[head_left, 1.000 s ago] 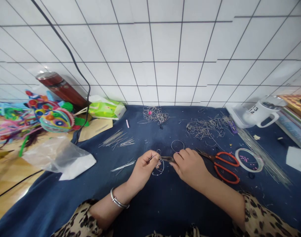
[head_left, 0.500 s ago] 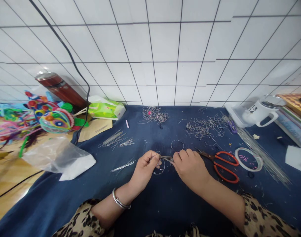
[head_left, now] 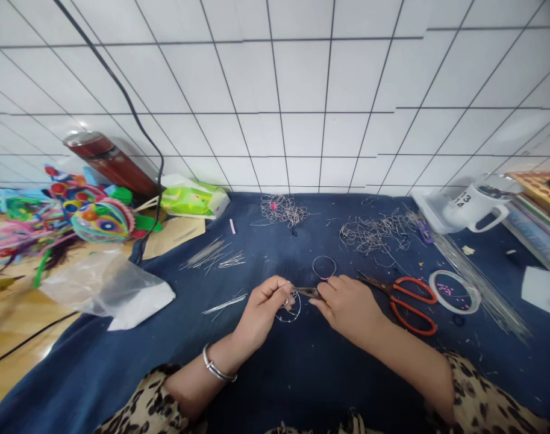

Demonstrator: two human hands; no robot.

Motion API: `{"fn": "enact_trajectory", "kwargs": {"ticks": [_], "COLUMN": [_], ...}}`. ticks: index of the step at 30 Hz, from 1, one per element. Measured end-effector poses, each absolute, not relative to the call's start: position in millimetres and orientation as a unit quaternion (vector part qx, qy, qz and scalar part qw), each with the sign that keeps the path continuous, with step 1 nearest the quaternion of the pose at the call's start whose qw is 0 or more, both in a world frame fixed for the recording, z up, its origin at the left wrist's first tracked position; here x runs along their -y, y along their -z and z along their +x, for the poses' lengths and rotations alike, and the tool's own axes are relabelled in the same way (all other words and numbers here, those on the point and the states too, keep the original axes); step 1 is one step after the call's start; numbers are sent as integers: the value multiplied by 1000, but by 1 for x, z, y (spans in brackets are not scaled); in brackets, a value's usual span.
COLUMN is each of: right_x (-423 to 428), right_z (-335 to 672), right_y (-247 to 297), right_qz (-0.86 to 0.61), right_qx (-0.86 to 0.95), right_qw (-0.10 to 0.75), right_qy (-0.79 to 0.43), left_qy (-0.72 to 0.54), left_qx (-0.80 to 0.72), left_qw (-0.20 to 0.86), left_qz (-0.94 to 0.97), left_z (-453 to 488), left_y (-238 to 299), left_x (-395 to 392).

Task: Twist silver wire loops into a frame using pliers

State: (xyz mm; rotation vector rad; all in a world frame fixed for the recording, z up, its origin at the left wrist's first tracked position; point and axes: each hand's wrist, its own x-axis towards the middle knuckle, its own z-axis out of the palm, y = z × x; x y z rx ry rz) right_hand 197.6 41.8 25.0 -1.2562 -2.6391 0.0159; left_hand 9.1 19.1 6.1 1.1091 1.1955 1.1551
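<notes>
My left hand (head_left: pixel 266 307) pinches a thin wire ring piece (head_left: pixel 297 314), a loop of silvery wire that hangs below the fingertips. My right hand (head_left: pixel 347 304) is wrapped around a pair of pliers (head_left: pixel 309 292); their handles are mostly hidden in the palm. The jaws point left and meet the wire at my left fingertips. Just beyond my right knuckles lies another wire ring (head_left: pixel 324 258) with small pink beads on its near side. Right of that hand rest scissors (head_left: pixel 412 301) with orange-red handles.
Tangled wire heaps (head_left: pixel 378 232) and cut wire lengths (head_left: pixel 206 253) lie on the dark blue cloth (head_left: pixel 256 386). At right are a round dish of pink beads (head_left: pixel 476 301), long straight wires (head_left: pixel 487 289) and a white mug (head_left: pixel 476 205). A plastic bag (head_left: pixel 107 289) sits left.
My right hand has shifted slightly and turned around the pliers, whose jaws stay at my left fingertips. The held wire loop has swung a little; the left hand barely moved.
</notes>
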Motion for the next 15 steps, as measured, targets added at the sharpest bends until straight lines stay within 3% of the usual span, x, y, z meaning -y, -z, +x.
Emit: {"fn": "enact_trajectory", "kwargs": {"ticks": [15], "right_x": [-47], "right_z": [199], "right_y": [-8], "right_qz": [-412], "right_qx": [895], "right_qw": [142], "right_qy": [-90], "left_qy": [-501], "left_qx": [-442], "left_qw": [597], "left_qz": [444], "left_z": [8], "left_y": [-12], "left_x": [-18]}}
